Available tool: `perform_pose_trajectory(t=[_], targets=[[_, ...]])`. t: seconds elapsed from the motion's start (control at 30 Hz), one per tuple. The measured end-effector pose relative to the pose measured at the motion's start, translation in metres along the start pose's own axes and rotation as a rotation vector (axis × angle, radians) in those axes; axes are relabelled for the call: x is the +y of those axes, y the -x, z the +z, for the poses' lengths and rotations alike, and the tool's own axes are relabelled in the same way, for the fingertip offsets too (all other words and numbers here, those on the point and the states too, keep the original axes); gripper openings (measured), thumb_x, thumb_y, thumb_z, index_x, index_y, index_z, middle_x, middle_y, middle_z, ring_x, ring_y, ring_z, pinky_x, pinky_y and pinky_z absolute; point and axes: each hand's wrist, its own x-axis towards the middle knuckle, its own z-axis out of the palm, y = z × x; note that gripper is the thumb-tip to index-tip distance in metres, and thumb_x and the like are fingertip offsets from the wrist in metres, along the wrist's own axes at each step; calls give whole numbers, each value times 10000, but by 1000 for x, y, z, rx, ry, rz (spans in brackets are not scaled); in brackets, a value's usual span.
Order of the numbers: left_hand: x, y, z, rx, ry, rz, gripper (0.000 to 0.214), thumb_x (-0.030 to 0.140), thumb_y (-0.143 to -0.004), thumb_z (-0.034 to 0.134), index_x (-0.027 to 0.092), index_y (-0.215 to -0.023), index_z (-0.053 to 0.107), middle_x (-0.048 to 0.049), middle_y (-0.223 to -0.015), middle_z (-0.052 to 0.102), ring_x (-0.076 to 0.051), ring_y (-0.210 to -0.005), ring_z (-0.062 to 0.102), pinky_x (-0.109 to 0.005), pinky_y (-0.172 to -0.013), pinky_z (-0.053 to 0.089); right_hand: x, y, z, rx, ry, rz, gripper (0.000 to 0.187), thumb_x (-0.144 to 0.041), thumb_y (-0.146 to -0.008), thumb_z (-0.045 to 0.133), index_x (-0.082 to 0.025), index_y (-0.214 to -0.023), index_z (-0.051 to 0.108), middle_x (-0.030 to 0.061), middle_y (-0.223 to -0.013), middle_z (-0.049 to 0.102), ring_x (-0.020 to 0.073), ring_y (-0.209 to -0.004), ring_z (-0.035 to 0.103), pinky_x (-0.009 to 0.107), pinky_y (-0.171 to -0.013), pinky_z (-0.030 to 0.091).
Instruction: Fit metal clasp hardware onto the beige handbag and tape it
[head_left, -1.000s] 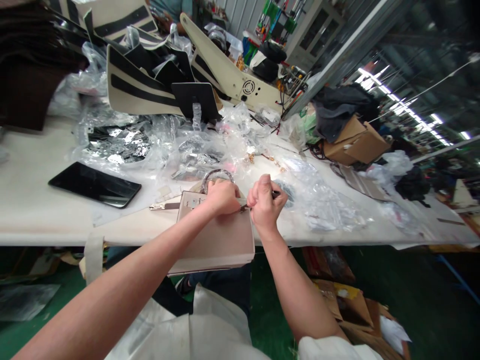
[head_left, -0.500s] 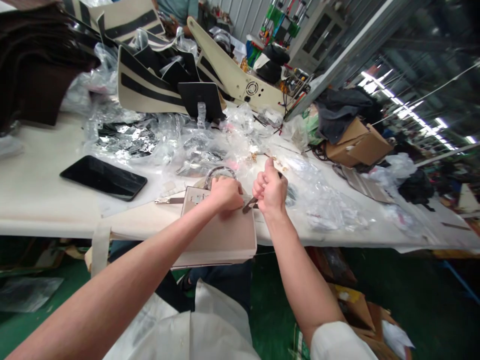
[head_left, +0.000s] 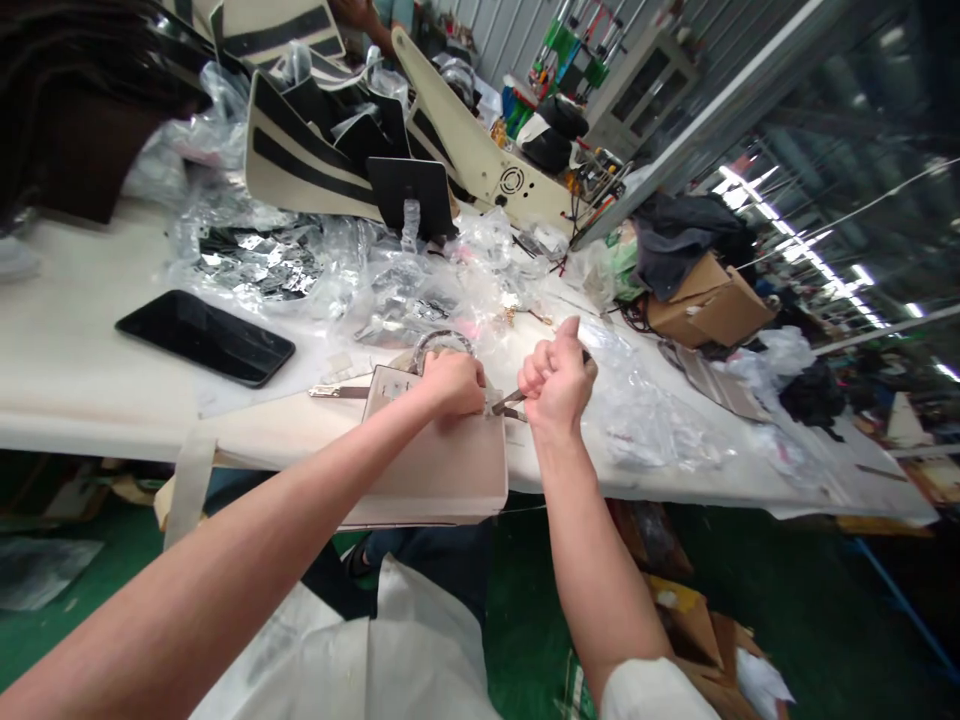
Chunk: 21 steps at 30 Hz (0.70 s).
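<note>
A beige, leather-like boxy piece [head_left: 442, 470] with dark edge lines lies at the table's front edge, partly overhanging it. My left hand [head_left: 454, 383] rests on its far edge with curled fingers, gripping there; the fingertips are partly hidden. My right hand [head_left: 556, 380] is closed in a fist, thumb up, around a flat metal-bladed tool [head_left: 511, 400]. The blade points left, its tip at the piece's right far corner beside my left fingers. A metal strip [head_left: 341, 391] sticks out from the piece's left side. Behind my left hand sits a clear tape roll [head_left: 444, 342].
A black phone [head_left: 206, 335] lies to the left. Plastic bags with shiny metal parts [head_left: 262, 262] spread behind. Beige and black panels [head_left: 307, 155] and a cream machine arm [head_left: 480, 160] stand farther back. Clear plastic [head_left: 660, 420] covers the right. Another person's arm [head_left: 367, 18] shows at the back.
My right hand has shifted slightly right, and the tool's blade now lies flatter, pointing more to the left. My left hand stays on the beige piece. The view has shifted a little.
</note>
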Motion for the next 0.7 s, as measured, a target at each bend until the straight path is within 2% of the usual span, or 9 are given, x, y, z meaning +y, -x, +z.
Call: perform_pose_trajectory(t=[0.17, 0.33, 0.43, 0.57, 0.7], targets=[[-1, 1, -3, -28, 17, -11, 342, 230, -765, 873, 263, -1105, 870, -92, -1226, 820, -369, -1311, 659, -485, -1229, 427, 5, 29, 8, -40, 44, -132, 821, -858, -912, 777, -263, -591, 311, -85, -516, 244, 80, -376, 247, 279, -355, 190], [-2, 5, -6, -33, 0, 37, 357, 221, -762, 869, 263, -1117, 868, -91, -1262, 811, -381, -1332, 643, -477, -1219, 428, 15, 35, 12, -28, 217, -209, 779, -832, -946, 757, -263, -597, 357, -63, -510, 319, 102, -403, 367, 288, -392, 261], [-1, 6, -5, -20, 4, 14, 362, 206, -751, 868, 258, -1109, 875, -102, -1257, 812, -381, -1308, 654, -487, -1207, 437, 9, 21, 13, -39, 202, -137, 797, -865, -922, 753, -266, -598, 339, -74, -504, 298, 93, -384, 335, 284, -367, 238], [-1, 4, -2, -4, 27, 7, 321, 233, -732, 897, 279, -1050, 892, -83, -1152, 828, -376, -1254, 681, -495, -1208, 438, 1, -9, 16, 25, 130, -53, 819, -875, -928, 729, -277, -626, 260, -97, -502, 229, 78, -368, 247, 270, -332, 184], [-3, 1, 2, 28, 49, 9, 252, 282, -725, 942, 282, -971, 890, -72, -1036, 823, -388, -1234, 685, -494, -1197, 435, 8, -28, 21, 6, 121, 78, 790, -832, -931, 764, -281, -646, 275, -108, -502, 232, 73, -365, 237, 257, -323, 177]])
